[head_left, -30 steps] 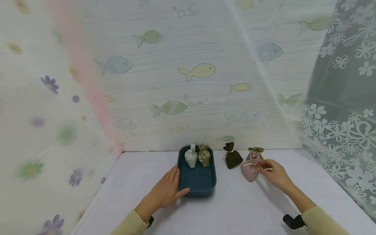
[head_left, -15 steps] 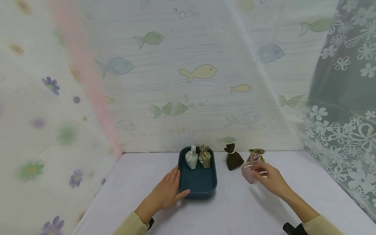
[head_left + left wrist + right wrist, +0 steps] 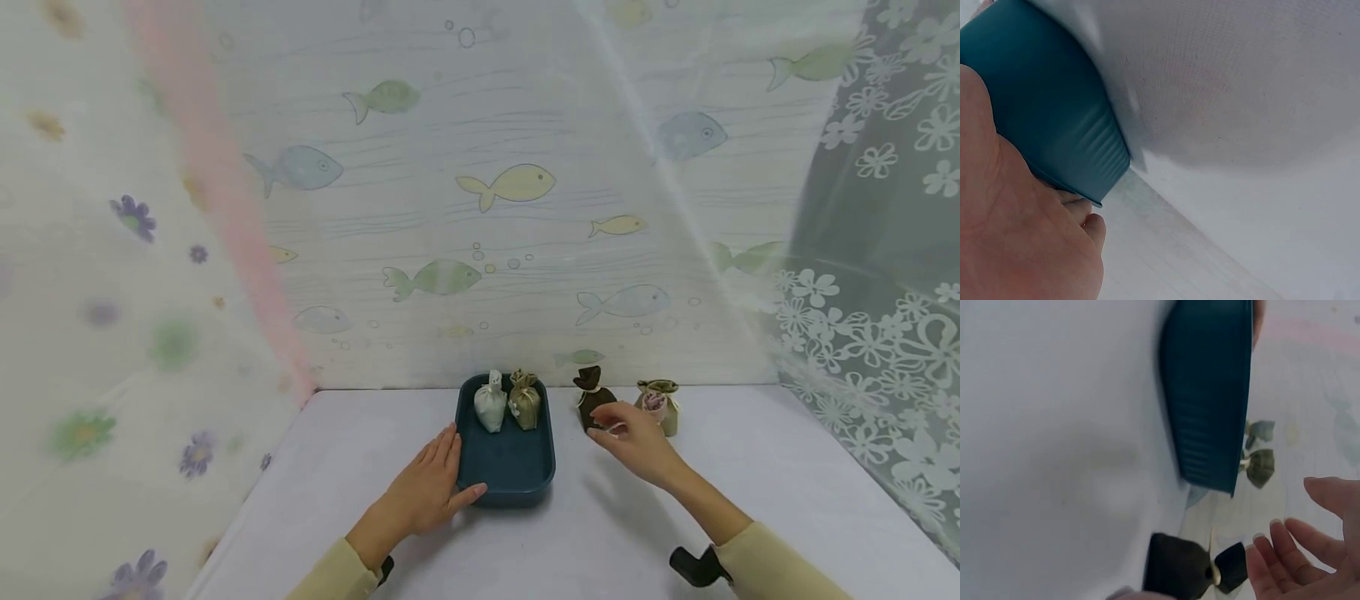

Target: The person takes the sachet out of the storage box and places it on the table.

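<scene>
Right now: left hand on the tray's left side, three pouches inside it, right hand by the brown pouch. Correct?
Not quite. The tray holds two pouches, a white pouch and a gold pouch, per the head view. The left hand and right hand by the brown pouch are as stated.

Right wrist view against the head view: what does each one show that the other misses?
Only the right wrist view shows the ribbed outer wall of the teal tray and the right hand's fingertips spread by the dark brown pouch, holding nothing. Only the head view shows the white pouch inside the tray, the pink pouch, and the left hand against the tray's side. Both show the tray, the brown pouch and the right hand.
</scene>
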Tool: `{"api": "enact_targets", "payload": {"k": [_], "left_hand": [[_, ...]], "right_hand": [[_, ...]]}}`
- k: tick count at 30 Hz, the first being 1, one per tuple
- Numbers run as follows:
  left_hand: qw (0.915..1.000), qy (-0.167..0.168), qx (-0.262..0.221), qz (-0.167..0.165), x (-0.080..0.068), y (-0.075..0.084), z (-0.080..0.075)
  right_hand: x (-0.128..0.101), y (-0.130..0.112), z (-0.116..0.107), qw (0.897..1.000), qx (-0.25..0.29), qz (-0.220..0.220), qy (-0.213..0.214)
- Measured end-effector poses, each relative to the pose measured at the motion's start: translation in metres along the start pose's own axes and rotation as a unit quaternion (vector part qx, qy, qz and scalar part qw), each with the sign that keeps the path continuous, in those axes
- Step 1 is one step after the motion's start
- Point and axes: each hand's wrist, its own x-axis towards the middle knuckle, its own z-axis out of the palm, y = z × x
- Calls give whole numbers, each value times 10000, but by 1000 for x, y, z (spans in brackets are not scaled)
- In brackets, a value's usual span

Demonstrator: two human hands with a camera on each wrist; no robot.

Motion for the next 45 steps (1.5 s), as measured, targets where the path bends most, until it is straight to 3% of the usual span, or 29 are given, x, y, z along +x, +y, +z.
{"api": "enact_targets", "payload": {"k": [8,26,45], "left_hand": [[9999,-5,-131,78,-4,5,-7],[10000,-31,-1,-27,0,-1,1],[9996,202,-93,148,-2,2,-1]], "right_hand": [[24,-8,20,9996,32,144,-248],[78,-8,74,9980,-140,590,-158],[102,3,97,9964,-392,746,-92]]}}
